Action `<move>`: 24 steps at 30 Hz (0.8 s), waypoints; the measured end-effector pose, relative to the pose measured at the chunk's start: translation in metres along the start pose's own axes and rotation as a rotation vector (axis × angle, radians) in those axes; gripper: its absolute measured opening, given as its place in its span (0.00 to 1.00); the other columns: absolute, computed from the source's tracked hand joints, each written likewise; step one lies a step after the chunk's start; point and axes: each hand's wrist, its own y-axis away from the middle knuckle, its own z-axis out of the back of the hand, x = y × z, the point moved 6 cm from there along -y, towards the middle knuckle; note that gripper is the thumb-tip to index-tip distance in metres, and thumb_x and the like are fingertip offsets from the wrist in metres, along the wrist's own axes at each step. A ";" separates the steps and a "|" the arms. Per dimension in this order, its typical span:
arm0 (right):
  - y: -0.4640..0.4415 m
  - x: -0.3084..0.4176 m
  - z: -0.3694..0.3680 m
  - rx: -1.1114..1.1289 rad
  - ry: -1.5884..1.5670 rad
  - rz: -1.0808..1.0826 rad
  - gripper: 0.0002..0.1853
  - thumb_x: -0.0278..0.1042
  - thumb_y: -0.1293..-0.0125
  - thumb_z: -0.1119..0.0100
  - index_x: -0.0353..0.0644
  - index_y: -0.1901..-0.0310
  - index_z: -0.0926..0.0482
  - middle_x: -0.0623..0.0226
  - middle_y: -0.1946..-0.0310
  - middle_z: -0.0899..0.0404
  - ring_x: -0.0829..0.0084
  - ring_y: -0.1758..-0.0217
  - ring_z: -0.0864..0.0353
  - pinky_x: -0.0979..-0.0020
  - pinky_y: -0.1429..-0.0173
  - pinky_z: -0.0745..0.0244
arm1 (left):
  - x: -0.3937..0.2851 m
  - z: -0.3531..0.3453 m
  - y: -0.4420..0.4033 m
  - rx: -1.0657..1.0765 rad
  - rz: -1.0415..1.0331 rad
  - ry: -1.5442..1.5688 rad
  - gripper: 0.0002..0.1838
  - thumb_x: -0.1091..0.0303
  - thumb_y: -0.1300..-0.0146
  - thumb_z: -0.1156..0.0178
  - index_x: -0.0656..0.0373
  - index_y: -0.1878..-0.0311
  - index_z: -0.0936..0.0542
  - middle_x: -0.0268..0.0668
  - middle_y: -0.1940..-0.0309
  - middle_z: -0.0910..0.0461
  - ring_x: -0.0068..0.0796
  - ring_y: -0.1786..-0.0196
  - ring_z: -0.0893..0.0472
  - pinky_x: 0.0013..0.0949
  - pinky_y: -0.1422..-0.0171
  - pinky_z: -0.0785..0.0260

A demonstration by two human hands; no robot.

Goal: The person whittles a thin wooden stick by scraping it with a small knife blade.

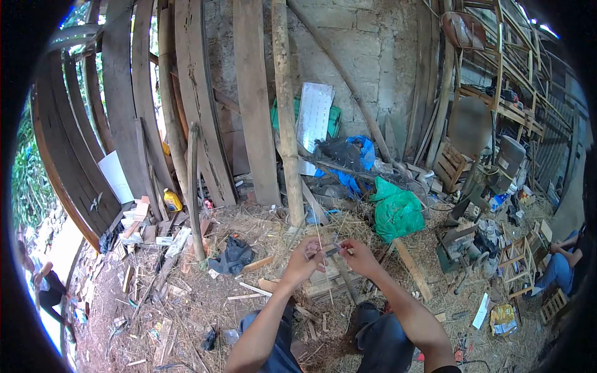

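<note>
My left hand (306, 256) is held out in front of my knees, its fingers curled closed around a thin pale strand (328, 283). The strand runs up above the fingers and hangs down below them. Close beside it on the right, my right hand (357, 255) is closed in a pinch. Whatever sits between its fingertips is too small to make out. Under and between the hands lies a wooden-handled tool (346, 273), with a dark end near my right fingertips. Pale wood pieces (320, 287) lie on the ground below.
Wood scraps and straw cover the ground (205, 298). A dark cloth or bag (232, 256) lies left, a green sack (398, 210) ahead right, a plank (411, 268) right. Boards and a pole (286, 112) stand ahead. People sit at far left (43, 280) and far right (559, 261).
</note>
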 end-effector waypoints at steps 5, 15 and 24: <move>0.000 0.024 0.014 -0.020 -0.141 -0.050 0.10 0.30 0.34 0.46 0.35 0.53 0.28 0.64 0.67 0.22 0.76 0.65 0.24 0.73 0.63 0.29 | -0.004 -0.003 0.001 0.006 0.020 0.038 0.33 0.81 0.39 0.45 0.54 0.32 0.45 0.38 0.61 0.30 0.30 0.66 0.20 0.33 0.67 0.19; -0.001 0.079 0.029 -0.019 -0.566 -0.068 0.08 0.28 0.31 0.50 0.35 0.55 0.27 0.71 0.74 0.22 0.82 0.73 0.25 0.78 0.67 0.31 | -0.026 -0.022 0.015 0.145 0.034 -0.015 0.38 0.79 0.38 0.45 0.51 0.28 0.50 0.35 0.62 0.30 0.31 0.62 0.19 0.35 0.63 0.19; 0.002 0.087 0.041 0.025 -0.833 -0.210 0.14 0.38 0.30 0.48 0.40 0.48 0.26 0.71 0.76 0.24 0.88 0.82 0.37 0.83 0.78 0.45 | -0.029 -0.037 0.020 0.291 0.027 -0.117 0.37 0.78 0.36 0.47 0.49 0.28 0.51 0.36 0.60 0.30 0.28 0.62 0.20 0.34 0.62 0.19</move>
